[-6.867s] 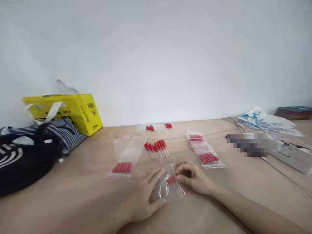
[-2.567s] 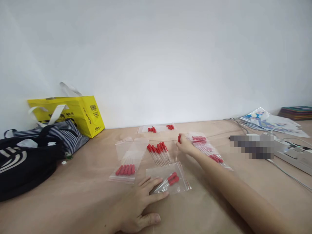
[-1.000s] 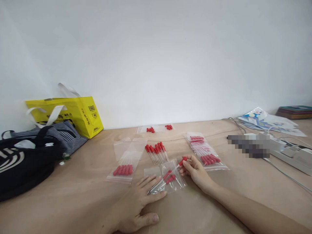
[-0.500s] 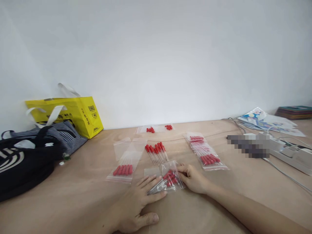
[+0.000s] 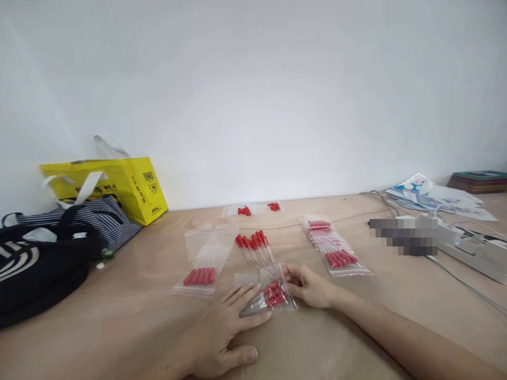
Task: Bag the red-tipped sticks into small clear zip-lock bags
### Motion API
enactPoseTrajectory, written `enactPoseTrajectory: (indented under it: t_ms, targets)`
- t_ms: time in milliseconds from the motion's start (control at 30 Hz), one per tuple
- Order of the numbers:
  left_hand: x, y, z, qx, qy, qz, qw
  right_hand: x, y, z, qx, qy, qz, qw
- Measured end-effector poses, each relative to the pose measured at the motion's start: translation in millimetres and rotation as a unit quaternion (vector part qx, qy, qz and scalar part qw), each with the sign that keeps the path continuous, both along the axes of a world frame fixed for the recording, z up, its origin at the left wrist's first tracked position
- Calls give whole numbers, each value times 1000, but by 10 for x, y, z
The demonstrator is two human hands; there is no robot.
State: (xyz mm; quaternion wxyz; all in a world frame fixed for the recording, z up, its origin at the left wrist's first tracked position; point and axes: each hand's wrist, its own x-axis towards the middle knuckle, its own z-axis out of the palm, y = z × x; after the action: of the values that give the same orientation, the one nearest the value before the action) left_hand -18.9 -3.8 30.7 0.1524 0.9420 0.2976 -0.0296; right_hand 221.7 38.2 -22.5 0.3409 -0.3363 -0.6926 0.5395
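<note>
As fingers meet bag edge, open tabletop

White wall, plain, behind yellow bag and running well off to its right. Tabletop under bag, light brown; back edge runs along wall. Faint slanted shading on wall above bag's left side. Light soft, even; wall looks brighter right of bag, greyer higher up.

Clear zip bag lying crinkled, red-bulbed droppers inside, bulbs rightward.
</note>
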Motion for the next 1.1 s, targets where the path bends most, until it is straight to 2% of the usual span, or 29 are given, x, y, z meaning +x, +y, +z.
enactPoseTrajectory:
  t_ms: [67, 133, 233, 300, 400, 633, 833, 967, 1100]
  targets:
    - [0, 3, -4, 0, -8, 2, 1000, 19, 17, -11, -10, 9, 8, 1000]
    - [-1, 11, -10, 0, -22, 4, 1000, 44, 69, -17, -21, 10, -20, 1000]
    - [-6, 19, -29, 6, -34, 4, 999, 66, 232, -3, -2, -4, -142, 990]
    - [-15, 19, -53, 15, -34, 3, 999, 50, 384, 21, 18, -35, -239, 970]
    - [-40, 17, -94, 32, -51, 8, 998, -36, 622, 53, 17, -88, -311, 946]
    - [-91, 43, -119, 8, -42, 19, 999, -381, 1051, 39, -4, -171, -350, 921]
    - [-77, 50, -89, -6, -33, 19, 999, -555, 1252, 110, -18, -213, -362, 908]
    - [-78, 39, -79, -4, -29, 25, 999, -618, 1286, 121, -33, -203, -367, 907]
    - [-75, 30, -71, -1, -30, 14, 999, -626, 1293, 80, -42, -140, -384, 912]
